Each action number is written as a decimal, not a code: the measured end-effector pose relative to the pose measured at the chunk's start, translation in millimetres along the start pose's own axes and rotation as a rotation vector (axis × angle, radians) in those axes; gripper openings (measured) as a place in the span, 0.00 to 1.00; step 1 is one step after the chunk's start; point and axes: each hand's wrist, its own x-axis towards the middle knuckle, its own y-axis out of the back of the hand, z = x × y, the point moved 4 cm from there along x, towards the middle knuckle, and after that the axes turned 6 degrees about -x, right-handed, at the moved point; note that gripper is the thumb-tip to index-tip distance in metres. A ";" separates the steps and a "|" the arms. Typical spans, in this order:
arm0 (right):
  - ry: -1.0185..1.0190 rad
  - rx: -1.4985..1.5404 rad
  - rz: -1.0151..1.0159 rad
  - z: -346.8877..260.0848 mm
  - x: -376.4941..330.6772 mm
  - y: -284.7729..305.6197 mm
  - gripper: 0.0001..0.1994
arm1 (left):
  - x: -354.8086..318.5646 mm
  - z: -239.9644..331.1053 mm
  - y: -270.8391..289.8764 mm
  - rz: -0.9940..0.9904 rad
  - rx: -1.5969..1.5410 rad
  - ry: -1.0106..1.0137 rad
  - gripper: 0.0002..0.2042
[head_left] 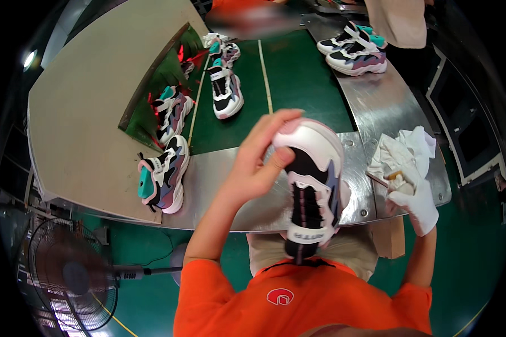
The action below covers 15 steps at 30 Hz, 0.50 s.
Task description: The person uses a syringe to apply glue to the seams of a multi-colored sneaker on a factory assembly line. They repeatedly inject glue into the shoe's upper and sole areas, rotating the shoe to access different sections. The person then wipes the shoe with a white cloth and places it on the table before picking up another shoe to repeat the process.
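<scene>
My bare left hand (264, 160) grips a white, black, pink and purple sneaker (315, 180) by its toe, with the thumb on the upper and the fingers around the sole edge. The shoe is held over the metal table edge in front of my chest, its heel toward me. To the right, my right hand (417, 205), in a white glove, is closed beside a crumpled white cloth (402, 151). A small pale and yellowish-brown thing shows at its fingers, too unclear to name.
Matching sneakers stand at the left corner (168, 174), against a green panel (146, 92), on the green belt (298, 73) and on the right metal ledge (357, 53). A person in orange (247, 11) is across the belt. A fan (76, 278) stands lower left.
</scene>
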 end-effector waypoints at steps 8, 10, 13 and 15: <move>0.487 0.632 -0.323 -63.8 -1.7 -26.5 0.43 | 20.9 0.8 -4.6 -0.104 0.165 -0.147 0.22; 0.494 0.626 -0.377 -75.4 -0.3 -36.7 0.44 | 21.1 -0.8 -2.3 -0.161 0.175 -0.082 0.24; 0.469 0.605 -0.417 -83.0 5.6 -46.5 0.45 | 20.4 1.2 -1.4 -0.149 0.179 -0.064 0.24; 0.413 0.604 -0.401 -84.7 6.2 -48.9 0.44 | 20.9 1.4 -3.2 -0.095 0.156 -0.124 0.20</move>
